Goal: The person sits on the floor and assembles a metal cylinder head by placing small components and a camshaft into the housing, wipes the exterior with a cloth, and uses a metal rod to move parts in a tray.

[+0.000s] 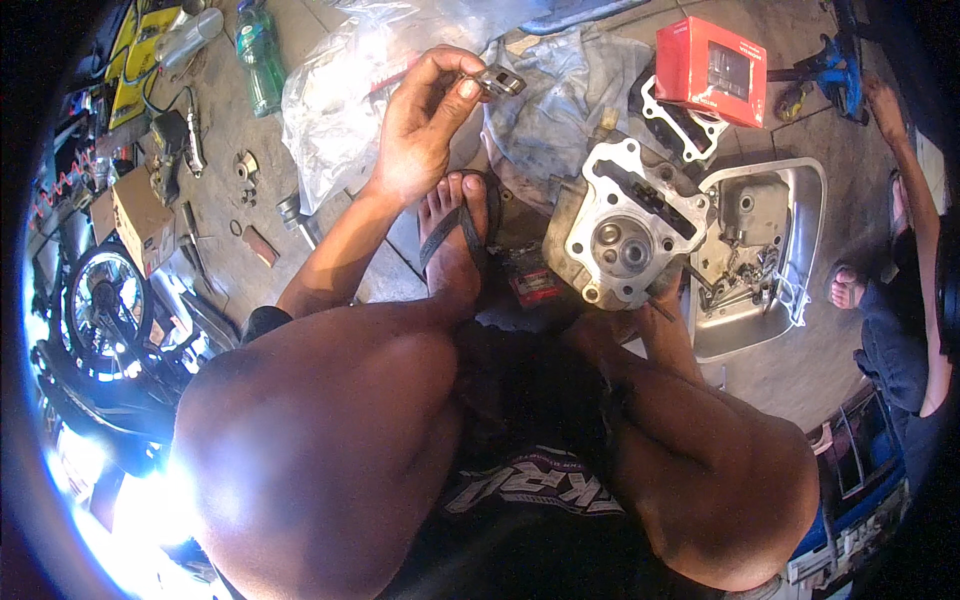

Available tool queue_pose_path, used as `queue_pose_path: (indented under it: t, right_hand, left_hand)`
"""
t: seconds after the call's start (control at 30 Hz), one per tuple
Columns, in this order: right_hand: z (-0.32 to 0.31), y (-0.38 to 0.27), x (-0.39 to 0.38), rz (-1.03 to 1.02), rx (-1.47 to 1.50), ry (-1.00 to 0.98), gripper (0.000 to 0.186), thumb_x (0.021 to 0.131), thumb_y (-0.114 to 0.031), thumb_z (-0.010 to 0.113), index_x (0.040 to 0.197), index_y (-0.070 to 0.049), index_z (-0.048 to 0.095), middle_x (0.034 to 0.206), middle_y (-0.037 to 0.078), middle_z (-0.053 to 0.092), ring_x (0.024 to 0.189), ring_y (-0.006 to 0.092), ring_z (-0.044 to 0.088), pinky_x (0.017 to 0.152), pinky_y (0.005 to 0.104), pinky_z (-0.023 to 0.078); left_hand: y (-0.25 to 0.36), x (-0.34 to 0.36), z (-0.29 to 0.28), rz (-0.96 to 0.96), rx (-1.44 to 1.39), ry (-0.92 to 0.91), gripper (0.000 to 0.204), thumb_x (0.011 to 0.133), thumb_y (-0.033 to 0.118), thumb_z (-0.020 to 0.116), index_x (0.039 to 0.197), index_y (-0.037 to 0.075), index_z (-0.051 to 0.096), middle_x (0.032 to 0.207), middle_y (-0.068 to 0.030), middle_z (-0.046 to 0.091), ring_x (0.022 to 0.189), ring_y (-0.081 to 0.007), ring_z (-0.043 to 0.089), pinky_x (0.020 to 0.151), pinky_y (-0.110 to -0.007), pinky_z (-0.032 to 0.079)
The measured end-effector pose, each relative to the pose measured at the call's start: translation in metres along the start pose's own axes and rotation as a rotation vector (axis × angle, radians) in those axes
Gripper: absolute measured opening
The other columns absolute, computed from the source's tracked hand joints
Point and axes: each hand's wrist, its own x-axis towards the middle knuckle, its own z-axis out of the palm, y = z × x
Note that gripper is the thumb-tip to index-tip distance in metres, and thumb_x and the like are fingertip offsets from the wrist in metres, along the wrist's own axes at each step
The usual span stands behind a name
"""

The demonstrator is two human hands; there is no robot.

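My left hand [430, 115] is raised, pinching a small metal rocker arm [502, 82] between thumb and fingers. On the right, a metal cylinder head [625, 235] is tilted so that its flat gasket face and two valves face me. My right hand [672, 300] grips the head from its near right side; most of the fingers are hidden behind it. Beyond my left hand lie a clear plastic bag [335, 125] and a greyish-blue rag [560, 100]. A small red packet [537, 287] rests between my feet.
Right of the head stands a metal basin [815, 215] with loose bolts and parts. A red box [712, 70] sits over a gasket [690, 135]. Tools, a green bottle [260, 60] and a wheel [107, 310] are leftward. Another person's arm [925, 210] enters at far right.
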Motion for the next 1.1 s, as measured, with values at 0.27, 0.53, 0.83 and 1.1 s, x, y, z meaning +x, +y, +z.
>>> queue_pose_path:
  t: [0.27,0.53,0.83,1.1]
  right_hand:
    - [0.013,-0.011,-0.002,-0.106,-0.221,0.003,0.080,0.070,-0.035,0.086,0.136,-0.002,0.056,0.125,0.016,0.059,0.115,0.0342,0.057,0.102,0.0431,0.047]
    - [0.094,-0.054,0.013,-0.761,-1.783,-0.354,0.087,0.061,-0.032,0.091,0.138,-0.008,0.056,0.122,0.018,0.055,0.115,0.0375,0.053,0.102,0.0464,0.045]
    - [0.083,-0.027,0.027,-0.620,-2.039,-0.397,0.091,0.060,-0.032,0.090,0.143,-0.019,0.053,0.134,0.015,0.046,0.132,0.0394,0.040,0.110,0.0518,0.037]
    - [0.080,-0.025,0.030,-0.617,-2.026,-0.389,0.089,0.060,-0.024,0.090,0.142,-0.019,0.054,0.139,0.015,0.045,0.137,0.0386,0.038,0.113,0.0517,0.035]
  left_hand:
    - [-0.005,-0.002,-0.002,0.009,0.006,-0.049,0.015,0.103,0.009,0.057,0.115,0.001,0.058,0.107,-0.0045,0.057,0.100,-0.0140,0.058,0.093,-0.029,0.047]
    - [0.003,0.009,-0.009,0.039,0.079,-0.097,0.013,0.102,0.006,0.056,0.114,0.002,0.059,0.112,-0.0037,0.055,0.104,-0.0140,0.056,0.093,-0.030,0.047]
    - [0.014,0.035,-0.001,0.303,0.513,-0.389,0.016,0.098,0.016,0.062,0.105,0.001,0.064,0.106,-0.0122,0.064,0.102,-0.0295,0.064,0.090,-0.039,0.050]
    - [0.004,0.043,0.009,0.253,0.555,-0.547,0.011,0.094,0.005,0.061,0.104,0.001,0.064,0.109,-0.0132,0.063,0.108,-0.0299,0.061,0.095,-0.039,0.049]
